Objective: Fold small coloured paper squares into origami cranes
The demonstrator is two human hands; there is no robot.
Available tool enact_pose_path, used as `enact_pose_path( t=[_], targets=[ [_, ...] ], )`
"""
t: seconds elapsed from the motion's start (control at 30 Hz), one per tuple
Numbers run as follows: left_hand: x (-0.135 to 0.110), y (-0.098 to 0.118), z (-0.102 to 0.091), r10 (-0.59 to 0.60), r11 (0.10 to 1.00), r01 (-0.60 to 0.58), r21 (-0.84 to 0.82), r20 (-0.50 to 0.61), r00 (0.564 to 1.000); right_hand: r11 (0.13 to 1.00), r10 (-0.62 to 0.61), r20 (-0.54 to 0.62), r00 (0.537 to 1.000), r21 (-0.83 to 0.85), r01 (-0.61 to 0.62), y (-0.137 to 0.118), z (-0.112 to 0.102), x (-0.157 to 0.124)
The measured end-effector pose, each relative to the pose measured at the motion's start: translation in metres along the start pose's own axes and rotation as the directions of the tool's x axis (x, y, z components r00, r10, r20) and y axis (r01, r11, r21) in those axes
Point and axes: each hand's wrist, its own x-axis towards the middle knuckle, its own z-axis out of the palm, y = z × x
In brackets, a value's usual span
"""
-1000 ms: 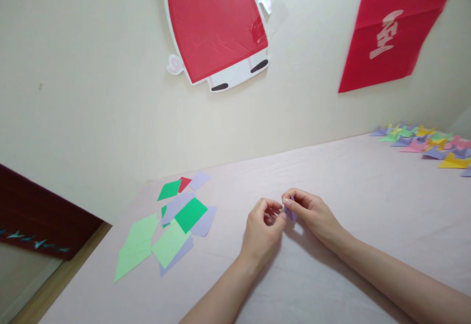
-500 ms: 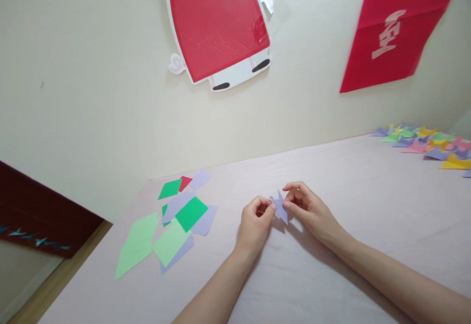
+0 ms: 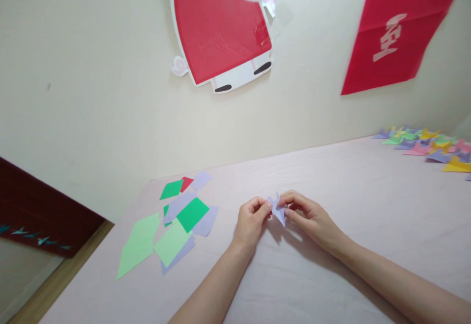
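A small lavender paper crane is held just above the pale cloth, between both hands. My left hand pinches its left end between thumb and index finger, the other fingers curled in. On the opposite side, my right hand has its index finger on the upper part of the crane and its thumb by the right edge. One folded tip points up and another points down toward me. The fingertips hide parts of the folds.
Left of the hands lie loose paper sheets: light green, dark green, lavender and red. Several folded paper cranes stand in rows at the far right. A wall rises behind the cloth-covered surface.
My right index finger has come down from above onto the crane, closing the gap to the thumb. The crane has tilted slightly, and my left hand keeps its pinch.
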Motion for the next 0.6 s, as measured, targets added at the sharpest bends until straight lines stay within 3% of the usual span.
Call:
enact_pose_path(
  t=[0.27,0.6],
  targets=[
    [-0.005,0.003,0.004,0.003,1.0,-0.004,0.026,0.041,0.999,0.964,0.176,-0.067,0.982,0.212,-0.158,0.001,0.0,0.002],
    [-0.005,-0.007,0.012,0.059,0.993,-0.058,0.103,-0.001,0.998,0.942,0.179,-0.14,0.974,0.31,-0.129,0.003,0.002,0.004]
  ],
)
